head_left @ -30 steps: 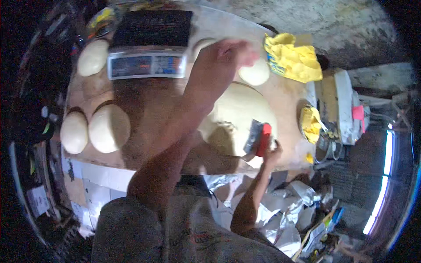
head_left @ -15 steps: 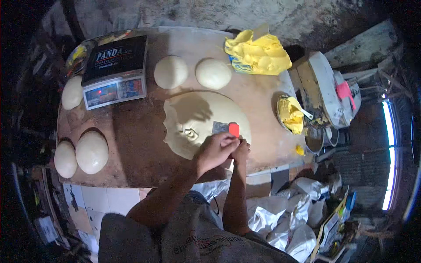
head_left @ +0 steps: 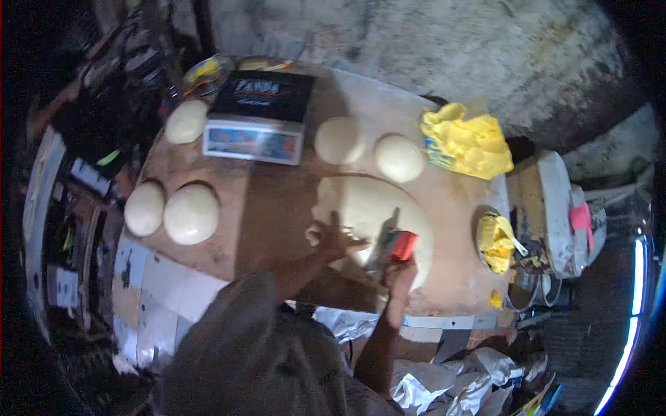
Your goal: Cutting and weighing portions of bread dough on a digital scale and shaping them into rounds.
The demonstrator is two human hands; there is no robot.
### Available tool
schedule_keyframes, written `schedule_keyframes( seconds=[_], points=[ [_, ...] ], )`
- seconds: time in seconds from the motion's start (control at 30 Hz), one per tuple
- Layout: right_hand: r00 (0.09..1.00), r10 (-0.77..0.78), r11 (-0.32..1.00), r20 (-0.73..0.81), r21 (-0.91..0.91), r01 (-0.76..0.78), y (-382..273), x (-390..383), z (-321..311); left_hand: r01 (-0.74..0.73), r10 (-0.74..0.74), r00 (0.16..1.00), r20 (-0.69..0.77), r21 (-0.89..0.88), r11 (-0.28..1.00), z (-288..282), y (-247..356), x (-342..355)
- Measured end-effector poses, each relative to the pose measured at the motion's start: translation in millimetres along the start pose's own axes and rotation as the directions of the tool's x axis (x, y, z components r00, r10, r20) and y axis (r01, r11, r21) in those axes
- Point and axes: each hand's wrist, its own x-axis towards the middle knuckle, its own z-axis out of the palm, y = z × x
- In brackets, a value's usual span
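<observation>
In the head view, a large dough slab (head_left: 371, 200) lies toward four o'clock of centre, your left hand (head_left: 333, 240) spread open at its eight o'clock, any hold unclear, while your right hand (head_left: 398, 275), at five o'clock, curls around a red-handled scraper (head_left: 404, 246).

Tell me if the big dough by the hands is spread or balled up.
Spread: the big dough lies as a wide, low slab on the table, unlike the rounded dough balls.
</observation>
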Motion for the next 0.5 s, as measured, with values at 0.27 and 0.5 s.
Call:
schedule_keyframes(
  seconds=[0.27, 0.5],
  points=[
    [0.913, -0.396, 0.097, 0.098, -0.984, 0.148, -40.0, -91.9, 92.6, -0.343, 0.346, 0.924, -0.161, -0.748, 0.568, -41.7, -34.6, 1.2],
    [0.980, -0.194, -0.308, 0.036, -0.951, -0.026, 54.7, -39.0, 118.7, 0.483, -0.164, 0.839, 0.519, -0.571, 0.664, -136.2, -103.2, -67.2]
  ],
)
